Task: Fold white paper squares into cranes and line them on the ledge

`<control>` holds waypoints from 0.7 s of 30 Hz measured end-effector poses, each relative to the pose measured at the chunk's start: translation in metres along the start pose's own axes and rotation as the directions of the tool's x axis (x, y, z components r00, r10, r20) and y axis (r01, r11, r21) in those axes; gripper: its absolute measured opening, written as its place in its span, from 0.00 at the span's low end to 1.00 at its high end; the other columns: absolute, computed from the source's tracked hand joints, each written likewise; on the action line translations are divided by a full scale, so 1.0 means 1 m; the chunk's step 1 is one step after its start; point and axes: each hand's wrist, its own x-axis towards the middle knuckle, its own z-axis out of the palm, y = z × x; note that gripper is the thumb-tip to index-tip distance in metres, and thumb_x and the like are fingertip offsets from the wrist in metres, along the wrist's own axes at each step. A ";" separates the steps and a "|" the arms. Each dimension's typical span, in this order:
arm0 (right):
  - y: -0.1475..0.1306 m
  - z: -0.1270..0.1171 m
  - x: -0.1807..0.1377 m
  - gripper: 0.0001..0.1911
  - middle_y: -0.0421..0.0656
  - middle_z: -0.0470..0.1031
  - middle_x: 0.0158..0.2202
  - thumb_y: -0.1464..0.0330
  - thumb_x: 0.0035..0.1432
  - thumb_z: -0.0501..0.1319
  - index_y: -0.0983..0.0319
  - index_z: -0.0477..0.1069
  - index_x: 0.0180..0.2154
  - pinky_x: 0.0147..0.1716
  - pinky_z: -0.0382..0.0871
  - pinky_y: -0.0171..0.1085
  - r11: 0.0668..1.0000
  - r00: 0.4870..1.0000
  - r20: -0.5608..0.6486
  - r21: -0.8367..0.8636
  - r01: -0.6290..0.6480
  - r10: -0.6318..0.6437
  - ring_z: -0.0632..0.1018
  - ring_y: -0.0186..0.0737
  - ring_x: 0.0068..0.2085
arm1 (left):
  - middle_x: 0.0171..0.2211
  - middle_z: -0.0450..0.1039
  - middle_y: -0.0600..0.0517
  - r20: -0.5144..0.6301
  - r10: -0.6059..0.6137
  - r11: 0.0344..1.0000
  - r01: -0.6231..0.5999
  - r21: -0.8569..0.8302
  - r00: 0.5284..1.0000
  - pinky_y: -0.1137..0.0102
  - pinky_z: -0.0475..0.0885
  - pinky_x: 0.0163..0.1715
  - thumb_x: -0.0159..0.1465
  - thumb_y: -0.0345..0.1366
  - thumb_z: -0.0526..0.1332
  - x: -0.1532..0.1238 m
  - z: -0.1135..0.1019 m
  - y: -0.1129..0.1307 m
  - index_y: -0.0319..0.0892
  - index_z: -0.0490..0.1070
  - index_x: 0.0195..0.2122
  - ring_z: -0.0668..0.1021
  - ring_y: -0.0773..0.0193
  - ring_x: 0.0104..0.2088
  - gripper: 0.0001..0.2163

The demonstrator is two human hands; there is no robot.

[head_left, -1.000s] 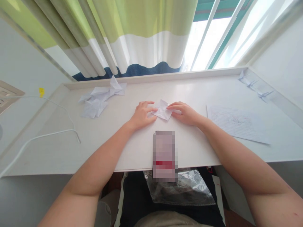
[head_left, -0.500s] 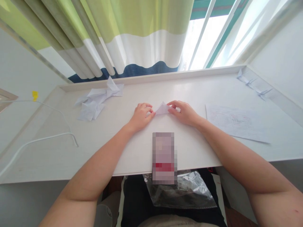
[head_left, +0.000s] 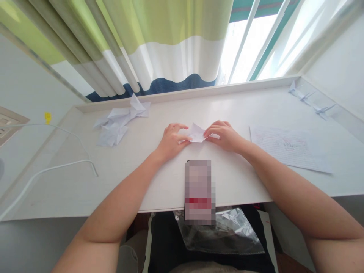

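Observation:
A small folded piece of white paper (head_left: 197, 132) lies between my hands on the white desk (head_left: 165, 185). At its left corner, my left hand (head_left: 172, 141) pinches the edge between thumb and index finger. On the other side, my right hand (head_left: 224, 137) grips the right corner with thumb and fingertips. The paper is partly opened, with one corner pointing to the back of the desk and creases across its middle. My fingertips cover both of its side corners. Below it, nearer to me, is a phone (head_left: 198, 189) whose screen is blurred out.
Several crumpled or folded papers (head_left: 113, 123) lie at the back left. A lined, written sheet (head_left: 287, 148) is on the right, with small folded paper figures (head_left: 324, 109) behind it. A white cable (head_left: 65, 163) crosses the left side. Clear plastic (head_left: 224, 237) rests on my lap.
The paper was a flat triangle; its near part is now opened out towards me. My right hand has shifted its grip on the right corner, and my left index finger has lifted.

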 end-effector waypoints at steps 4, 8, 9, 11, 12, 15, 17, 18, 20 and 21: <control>0.001 -0.001 0.001 0.08 0.46 0.85 0.44 0.61 0.71 0.63 0.51 0.81 0.40 0.64 0.62 0.63 0.998 0.998 -0.013 0.014 -0.054 0.054 0.78 0.59 0.55 | 0.59 0.80 0.51 -0.029 -0.110 0.989 0.107 -0.098 0.994 0.44 0.63 0.71 0.69 0.40 0.72 0.000 0.000 -0.004 0.50 0.85 0.34 0.71 0.48 0.64 0.05; 0.003 0.002 0.003 0.08 0.46 0.85 0.43 0.62 0.70 0.62 0.51 0.81 0.43 0.63 0.64 0.64 0.988 0.988 -0.059 0.066 -0.142 0.146 0.80 0.57 0.51 | 0.56 0.82 0.49 -0.001 -0.180 0.973 0.178 -0.145 0.984 0.44 0.65 0.70 0.71 0.44 0.68 0.002 -0.001 -0.006 0.47 0.82 0.35 0.71 0.47 0.63 0.09; 0.003 0.003 0.003 0.09 0.45 0.84 0.42 0.62 0.70 0.62 0.51 0.81 0.46 0.63 0.65 0.63 0.984 0.984 -0.068 0.078 -0.160 0.165 0.81 0.56 0.50 | 0.56 0.82 0.48 0.004 -0.183 0.973 0.182 -0.139 0.983 0.44 0.65 0.70 0.71 0.44 0.67 0.002 -0.001 -0.006 0.47 0.82 0.35 0.72 0.47 0.62 0.10; 0.003 0.004 0.003 0.11 0.44 0.84 0.41 0.62 0.69 0.62 0.51 0.79 0.50 0.64 0.65 0.63 0.980 0.980 -0.080 0.088 -0.177 0.184 0.81 0.55 0.49 | 0.55 0.81 0.47 0.003 -0.190 0.975 0.189 -0.118 0.982 0.44 0.65 0.70 0.72 0.44 0.66 0.003 -0.001 -0.004 0.46 0.80 0.35 0.72 0.47 0.62 0.11; 0.004 0.005 0.004 0.11 0.44 0.84 0.41 0.62 0.69 0.62 0.51 0.79 0.51 0.64 0.65 0.63 0.981 0.979 -0.086 0.085 -0.177 0.184 0.82 0.55 0.48 | 0.55 0.81 0.47 -0.002 -0.195 0.975 0.193 -0.108 0.981 0.44 0.65 0.70 0.72 0.44 0.65 0.004 0.000 -0.004 0.46 0.79 0.34 0.72 0.47 0.61 0.11; 0.004 0.006 0.004 0.12 0.44 0.84 0.39 0.61 0.68 0.62 0.52 0.77 0.52 0.64 0.64 0.63 0.983 0.979 -0.103 0.073 -0.169 0.176 0.82 0.56 0.48 | 0.54 0.80 0.46 -0.018 -0.198 0.976 0.196 -0.095 0.980 0.45 0.66 0.69 0.71 0.43 0.65 0.005 0.002 -0.002 0.46 0.77 0.32 0.72 0.47 0.60 0.11; 0.003 0.006 0.004 0.13 0.44 0.84 0.39 0.61 0.68 0.62 0.52 0.76 0.52 0.63 0.64 0.64 0.983 0.979 -0.105 0.074 -0.168 0.175 0.81 0.56 0.47 | 0.53 0.80 0.47 -0.028 -0.196 0.977 0.192 -0.096 0.980 0.45 0.67 0.68 0.71 0.43 0.65 0.005 0.003 -0.002 0.47 0.77 0.34 0.73 0.47 0.59 0.10; 0.003 0.006 0.004 0.13 0.44 0.83 0.38 0.61 0.68 0.62 0.52 0.76 0.52 0.63 0.64 0.63 0.983 0.979 -0.103 0.072 -0.168 0.175 0.81 0.56 0.47 | 0.52 0.79 0.47 -0.033 -0.196 0.977 0.192 -0.095 0.980 0.45 0.67 0.67 0.71 0.43 0.65 0.006 0.004 -0.002 0.47 0.77 0.35 0.73 0.47 0.59 0.09; 0.001 0.005 0.004 0.10 0.44 0.83 0.38 0.62 0.68 0.61 0.52 0.77 0.49 0.63 0.64 0.63 0.985 0.982 -0.089 0.060 -0.163 0.167 0.81 0.56 0.47 | 0.51 0.79 0.47 -0.038 -0.198 0.977 0.194 -0.093 0.979 0.46 0.68 0.67 0.70 0.43 0.65 0.007 0.005 -0.002 0.47 0.77 0.36 0.74 0.47 0.58 0.08; 0.000 0.005 0.004 0.09 0.45 0.83 0.38 0.62 0.67 0.61 0.53 0.77 0.46 0.62 0.64 0.62 0.987 0.984 -0.080 0.051 -0.155 0.159 0.80 0.56 0.48 | 0.51 0.79 0.47 -0.039 -0.200 0.976 0.195 -0.093 0.979 0.46 0.68 0.67 0.71 0.43 0.65 0.007 0.005 -0.002 0.47 0.78 0.36 0.74 0.47 0.58 0.08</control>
